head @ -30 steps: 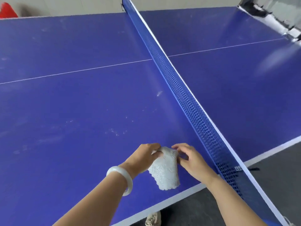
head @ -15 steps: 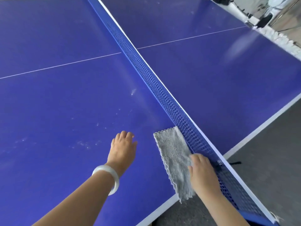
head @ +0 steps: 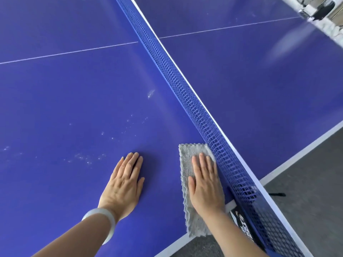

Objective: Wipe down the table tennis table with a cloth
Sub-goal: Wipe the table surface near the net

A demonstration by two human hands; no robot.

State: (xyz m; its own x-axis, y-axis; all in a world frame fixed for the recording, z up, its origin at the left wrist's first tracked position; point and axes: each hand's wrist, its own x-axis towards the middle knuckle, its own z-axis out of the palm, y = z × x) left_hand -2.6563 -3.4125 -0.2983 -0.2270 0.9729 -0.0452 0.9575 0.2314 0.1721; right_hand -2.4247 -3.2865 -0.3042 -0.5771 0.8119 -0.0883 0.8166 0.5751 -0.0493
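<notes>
Cloth (head: 186,162) beneath flat right hand (head: 205,186), perhaps touching net (head: 182,89)

The light was bright and even over the table (head: 55,108). A pale streak of glare lay right of the net (head: 185,93), toward the far corner, and a fainter sheen ran along the net's left side. Shadows were soft: a thin dark one hugged the left hand (head: 124,184). Past the far corner right of the net, everything was smeared; near the net all was sharp.
</notes>
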